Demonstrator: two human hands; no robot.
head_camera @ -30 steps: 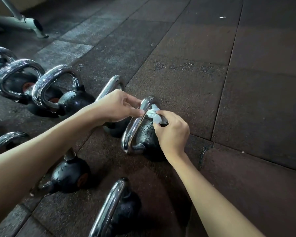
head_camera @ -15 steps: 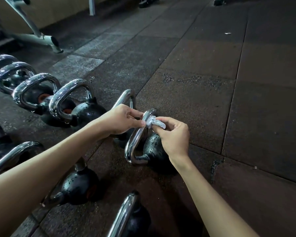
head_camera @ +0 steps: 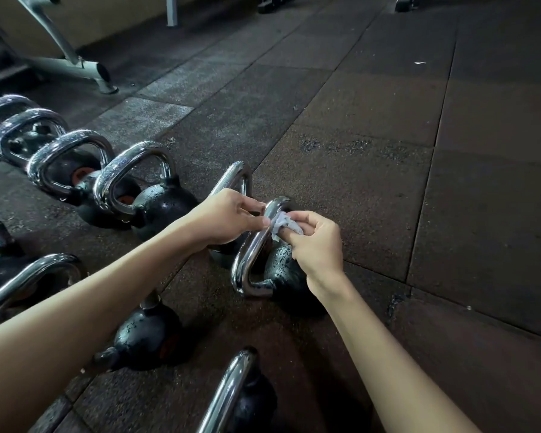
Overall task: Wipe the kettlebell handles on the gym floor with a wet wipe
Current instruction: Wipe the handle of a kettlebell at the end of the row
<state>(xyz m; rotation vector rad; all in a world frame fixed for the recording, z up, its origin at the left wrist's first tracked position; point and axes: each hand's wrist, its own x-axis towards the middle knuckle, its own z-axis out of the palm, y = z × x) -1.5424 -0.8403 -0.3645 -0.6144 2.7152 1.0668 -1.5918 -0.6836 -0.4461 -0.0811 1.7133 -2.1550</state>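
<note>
A black kettlebell (head_camera: 283,273) with a chrome handle (head_camera: 250,254) stands on the rubber floor in the middle of the view. My right hand (head_camera: 317,245) pinches a small crumpled white wet wipe (head_camera: 283,225) against the upper part of that handle. My left hand (head_camera: 228,218) reaches in from the left with curled fingers, and its fingertips pinch the wipe's left edge at the handle. Water drops cover the kettlebell's body.
Several more kettlebells with chrome handles stand in rows to the left (head_camera: 132,189) and near the bottom edge (head_camera: 228,398). A grey machine foot (head_camera: 75,70) lies at the back left. Dark rubber tiles (head_camera: 419,182) stretch to the right.
The view has tilted up and the kettlebells sit lower in frame. The wipe has moved from the handle's right side up to its top, and my left fingers now touch it.
</note>
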